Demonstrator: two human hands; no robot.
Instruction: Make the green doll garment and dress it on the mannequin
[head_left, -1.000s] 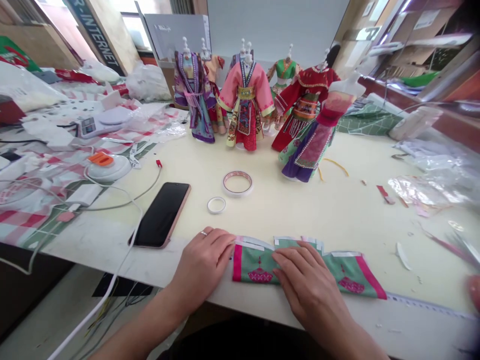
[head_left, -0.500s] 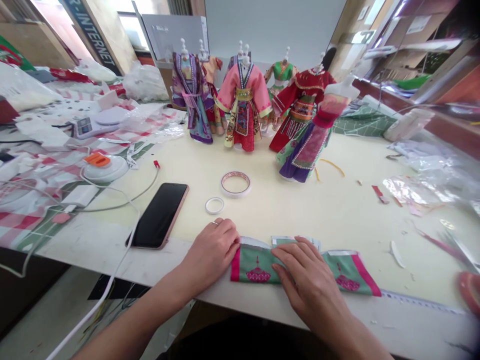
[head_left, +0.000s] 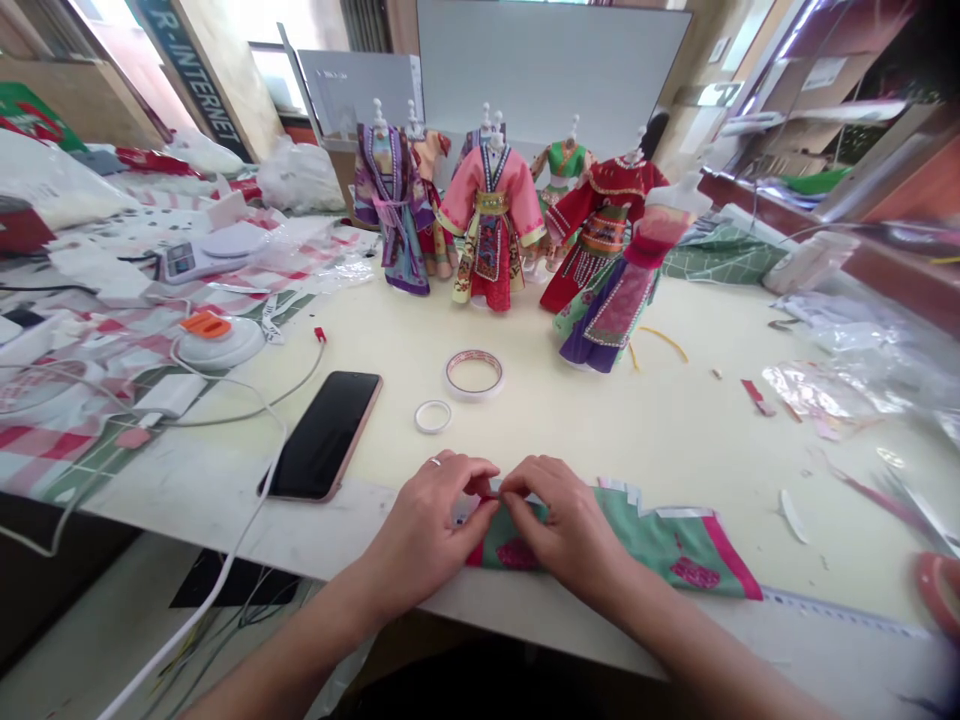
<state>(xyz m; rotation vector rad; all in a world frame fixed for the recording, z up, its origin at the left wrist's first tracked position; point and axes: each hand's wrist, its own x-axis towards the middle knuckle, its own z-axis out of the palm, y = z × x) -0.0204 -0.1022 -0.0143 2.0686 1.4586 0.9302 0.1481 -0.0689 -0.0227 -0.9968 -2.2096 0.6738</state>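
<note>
A green fabric strip (head_left: 637,535) with pink end bands and magenta motifs lies along the table's front edge. Pale strips run on parts of its upper edge. At its left upper corner, my left hand (head_left: 439,515) pinches the edge between thumb and forefinger. Right beside it, my right hand (head_left: 562,520) pinches the same edge, fingertips almost touching the left ones. Whether a pale strip is also between the fingertips is too small to tell. The right hand covers part of the cloth's left half.
Beyond my hands lie two tape rolls, a larger one (head_left: 474,375) and a smaller one (head_left: 433,416). A phone (head_left: 324,435) and a white cable (head_left: 255,510) are at left. Several dressed doll forms (head_left: 491,220) stand behind. Scissors (head_left: 919,500) and a ruler (head_left: 840,612) lie right.
My right hand has moved left from the cloth's middle to its left corner, where both hands now pinch. The cloth's middle is uncovered. The view has tilted up slightly.
</note>
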